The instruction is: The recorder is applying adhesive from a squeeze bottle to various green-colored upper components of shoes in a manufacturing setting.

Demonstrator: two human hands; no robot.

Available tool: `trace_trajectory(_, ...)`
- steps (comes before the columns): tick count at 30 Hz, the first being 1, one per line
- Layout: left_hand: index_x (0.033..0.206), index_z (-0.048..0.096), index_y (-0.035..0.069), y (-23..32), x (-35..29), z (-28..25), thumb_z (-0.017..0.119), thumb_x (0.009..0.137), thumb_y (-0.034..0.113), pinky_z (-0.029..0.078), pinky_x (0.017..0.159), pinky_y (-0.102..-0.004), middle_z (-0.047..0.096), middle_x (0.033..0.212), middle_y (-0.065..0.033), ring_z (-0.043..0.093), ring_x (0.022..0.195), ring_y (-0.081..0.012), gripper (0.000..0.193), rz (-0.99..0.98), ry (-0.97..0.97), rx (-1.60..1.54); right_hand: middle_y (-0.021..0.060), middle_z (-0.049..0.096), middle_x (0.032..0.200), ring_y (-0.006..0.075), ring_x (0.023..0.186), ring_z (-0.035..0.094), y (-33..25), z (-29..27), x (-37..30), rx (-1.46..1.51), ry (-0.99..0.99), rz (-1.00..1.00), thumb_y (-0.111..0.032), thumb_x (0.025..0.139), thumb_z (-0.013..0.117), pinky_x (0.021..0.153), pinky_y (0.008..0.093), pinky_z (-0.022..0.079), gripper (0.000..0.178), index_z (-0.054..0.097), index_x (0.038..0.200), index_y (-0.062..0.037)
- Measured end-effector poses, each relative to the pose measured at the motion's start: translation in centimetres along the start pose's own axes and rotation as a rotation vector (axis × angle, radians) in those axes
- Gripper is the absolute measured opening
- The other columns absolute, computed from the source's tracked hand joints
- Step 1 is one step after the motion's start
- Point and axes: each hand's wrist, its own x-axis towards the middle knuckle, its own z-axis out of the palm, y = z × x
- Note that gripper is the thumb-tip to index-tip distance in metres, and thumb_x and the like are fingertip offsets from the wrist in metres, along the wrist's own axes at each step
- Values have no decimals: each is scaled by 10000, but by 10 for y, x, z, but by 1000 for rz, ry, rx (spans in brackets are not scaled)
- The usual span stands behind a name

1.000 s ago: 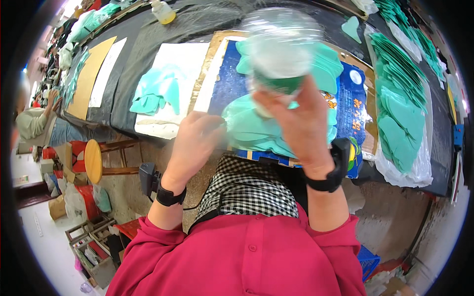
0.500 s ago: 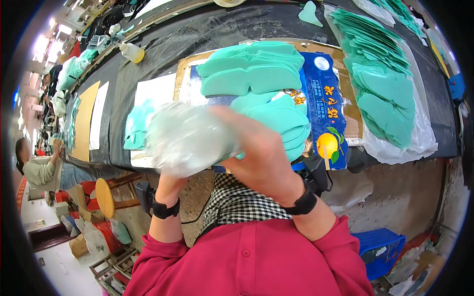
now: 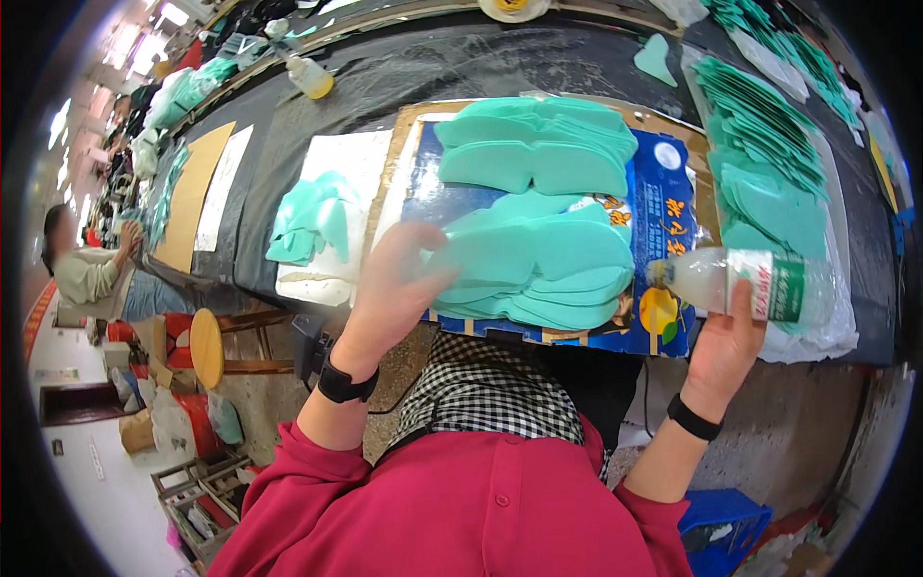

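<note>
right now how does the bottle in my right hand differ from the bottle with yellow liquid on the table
The labelled bottle is held sideways in your right hand; the yellow-liquid bottle sits on the black-covered table. The labelled bottle has a green and white band, while the yellow-liquid bottle shows no such band. The labelled bottle shows no yellow inside, unlike the yellow-liquid bottle. Both look see-through.

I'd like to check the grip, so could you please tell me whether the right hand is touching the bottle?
Touching: the head view shows the right hand gripping the bottle from below, with a finger lying across its label.
</note>
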Motion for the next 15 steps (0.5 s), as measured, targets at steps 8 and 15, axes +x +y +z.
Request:
trace_trajectory(8,1058,641,39,10,-14,-2,605,823,-121,516,842,-371,645,1048,-106,648,979,-307,287,464,18,214,117,658,1388,257,1249,656,-15,36,-8,-13,1,-79,-121,1019,718,1104,466,527,398,610,1380,10)
trace_trajectory(15,1085,696,96,-26,-32,13,596,736,-98,432,911,-472,669,1086,-98,601,1052,-355,411,448,-20,321,168,732,1236,310,1116,728,14,146,-75,-530,-794,-155,-10,800,868,924,406,569,597,644,1353,-26)
